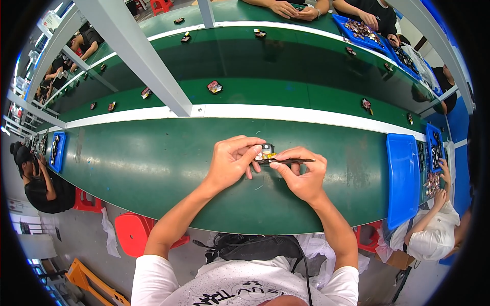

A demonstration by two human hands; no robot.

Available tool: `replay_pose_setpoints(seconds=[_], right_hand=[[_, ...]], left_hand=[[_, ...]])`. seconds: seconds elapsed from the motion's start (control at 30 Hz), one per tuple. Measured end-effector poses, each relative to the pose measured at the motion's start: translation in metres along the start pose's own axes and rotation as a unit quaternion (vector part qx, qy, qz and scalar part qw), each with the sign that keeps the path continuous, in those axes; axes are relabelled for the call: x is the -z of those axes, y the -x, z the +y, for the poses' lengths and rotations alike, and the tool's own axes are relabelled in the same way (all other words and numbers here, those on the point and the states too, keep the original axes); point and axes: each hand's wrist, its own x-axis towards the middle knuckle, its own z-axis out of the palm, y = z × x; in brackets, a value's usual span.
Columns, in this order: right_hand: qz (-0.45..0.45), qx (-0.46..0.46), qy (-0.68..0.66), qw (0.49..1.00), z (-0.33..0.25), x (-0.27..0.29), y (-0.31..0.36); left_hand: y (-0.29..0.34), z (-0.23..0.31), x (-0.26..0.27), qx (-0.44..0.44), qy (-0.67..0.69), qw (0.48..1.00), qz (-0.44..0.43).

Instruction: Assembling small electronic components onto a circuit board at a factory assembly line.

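Observation:
My left hand [233, 160] is closed around the edge of a small black electronic device [267, 149], pinching it between thumb and fingers just above the green table [153, 153]. The device has a rounded housing, with a pale part and a yellow patch showing inside. From the right, my right hand [306, 176] grips slim black tweezers [297, 161] between thumb and fingers. The tweezers lie almost level, their narrow end at the lower edge of the device beside the yellow patch. My fingers hide the exact contact point.
A blue tray [402, 178] lies at the right. Beyond a white rail [306, 113], several similar devices [215, 87] sit on a green conveyor. A grey post [138, 56] rises from the rail. Co-workers sit left, right and far; a red stool [133, 234] stands below the table edge.

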Motion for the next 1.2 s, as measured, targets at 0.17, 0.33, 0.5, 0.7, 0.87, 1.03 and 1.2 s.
replay_pose_setpoints(seconds=[0.17,0.33,0.5,0.7,0.87,1.03,1.2], right_hand=[[-0.008,0.027,0.018,0.999,0.000,0.001,0.000],[-0.014,0.028,0.014,0.999,-0.003,0.002,0.000],[-0.042,0.108,0.042,0.992,0.002,0.002,-0.001],[-0.061,0.159,0.068,0.983,0.001,0.008,-0.004],[-0.063,0.167,0.072,0.981,0.008,0.003,-0.004],[-0.067,0.184,0.132,0.972,0.010,0.004,-0.001],[0.007,0.208,0.156,0.966,0.010,0.009,-0.008]], left_hand=[[0.000,-0.001,-0.003,0.002,0.001,1.000,-0.004],[0.002,0.000,-0.005,-0.008,-0.012,1.000,-0.001],[0.001,0.000,-0.004,0.010,-0.037,0.999,-0.011],[-0.001,0.007,-0.008,0.024,-0.063,0.997,-0.034],[-0.004,0.000,-0.007,0.038,-0.057,0.997,-0.023],[-0.007,-0.007,-0.014,0.100,-0.046,0.993,0.034],[-0.055,-0.001,-0.001,0.075,-0.093,0.990,0.073]])
